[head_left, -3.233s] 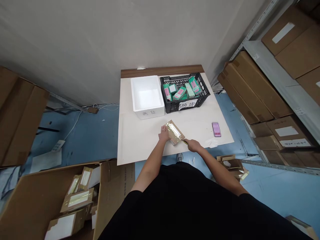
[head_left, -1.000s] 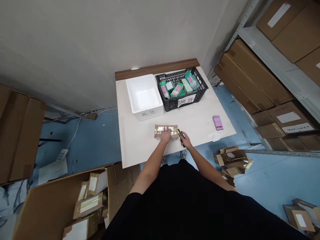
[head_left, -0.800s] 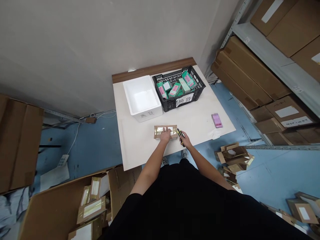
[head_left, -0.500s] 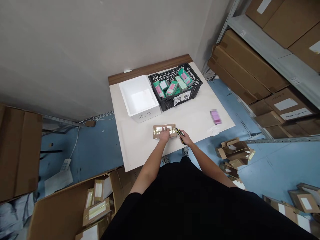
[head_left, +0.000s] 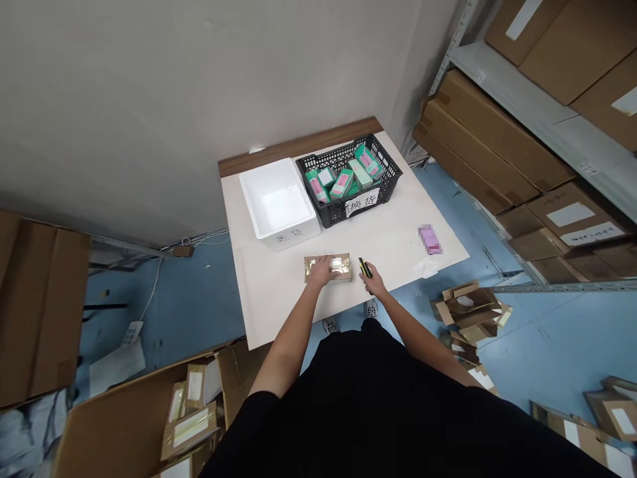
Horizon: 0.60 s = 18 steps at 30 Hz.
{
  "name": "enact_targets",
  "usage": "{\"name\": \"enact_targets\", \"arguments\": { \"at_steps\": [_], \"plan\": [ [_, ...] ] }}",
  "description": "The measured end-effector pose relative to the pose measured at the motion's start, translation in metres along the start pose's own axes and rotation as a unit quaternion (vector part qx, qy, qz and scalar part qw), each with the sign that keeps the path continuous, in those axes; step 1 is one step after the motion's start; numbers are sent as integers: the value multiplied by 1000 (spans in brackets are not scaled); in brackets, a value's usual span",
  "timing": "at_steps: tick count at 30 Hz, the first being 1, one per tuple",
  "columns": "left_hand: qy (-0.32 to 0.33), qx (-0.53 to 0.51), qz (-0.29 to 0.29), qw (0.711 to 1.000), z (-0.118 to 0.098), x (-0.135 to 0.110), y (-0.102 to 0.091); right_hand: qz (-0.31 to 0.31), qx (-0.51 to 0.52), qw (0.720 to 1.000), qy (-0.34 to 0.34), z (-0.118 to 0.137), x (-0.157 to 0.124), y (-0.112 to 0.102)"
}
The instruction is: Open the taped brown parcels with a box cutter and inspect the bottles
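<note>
A small taped cardboard box [head_left: 341, 264] lies on the near part of the white table. Over its left half is my left hand [head_left: 320, 271], its fingers across the top, gripping it against the table. My right hand [head_left: 373, 280] is closed round a yellow and black utility knife [head_left: 365, 268]. The knife points up and away from me, just right of the box and apart from it. Whether its blade is out is too small to tell.
A white foam box [head_left: 279, 206] and a black plastic crate [head_left: 361, 201] holding several green and pink packages stand at the table's back. A blurred pink item [head_left: 429, 239] lies right. Cardboard boxes [head_left: 468, 305] lie on the floor; a large open carton [head_left: 114, 425] stands lower left.
My right hand has moved the utility knife rightward, away from the box's right end. My left hand has shifted slightly left on the box.
</note>
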State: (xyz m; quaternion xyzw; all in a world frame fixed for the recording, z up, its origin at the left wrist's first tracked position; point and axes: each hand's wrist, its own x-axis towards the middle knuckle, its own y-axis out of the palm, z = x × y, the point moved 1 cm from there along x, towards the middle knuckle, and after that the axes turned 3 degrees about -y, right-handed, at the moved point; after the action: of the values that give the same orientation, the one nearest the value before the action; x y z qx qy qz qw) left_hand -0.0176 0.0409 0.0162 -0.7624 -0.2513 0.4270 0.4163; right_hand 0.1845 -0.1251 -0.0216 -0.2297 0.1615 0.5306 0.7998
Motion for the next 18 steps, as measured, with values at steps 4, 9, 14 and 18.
{"name": "enact_targets", "arguments": {
  "at_steps": [4, 9, 14, 18],
  "plan": [
    [-76, 22, 13, 997, 24, 2, -13, -38, -107, 993, -13, 9, 11, 45],
    [-175, 3, 7, 985, 30, -14, -5, -62, -191, 979, 27, 33, 42, 57],
    [-223, -51, 20, 973, 8, -43, 25, -43, -284, 958, -6, 85, 96, 48],
    [-129, -98, 55, 985, -26, -51, 45, -13, -342, 938, -55, 123, 130, 40]
  ]
}}
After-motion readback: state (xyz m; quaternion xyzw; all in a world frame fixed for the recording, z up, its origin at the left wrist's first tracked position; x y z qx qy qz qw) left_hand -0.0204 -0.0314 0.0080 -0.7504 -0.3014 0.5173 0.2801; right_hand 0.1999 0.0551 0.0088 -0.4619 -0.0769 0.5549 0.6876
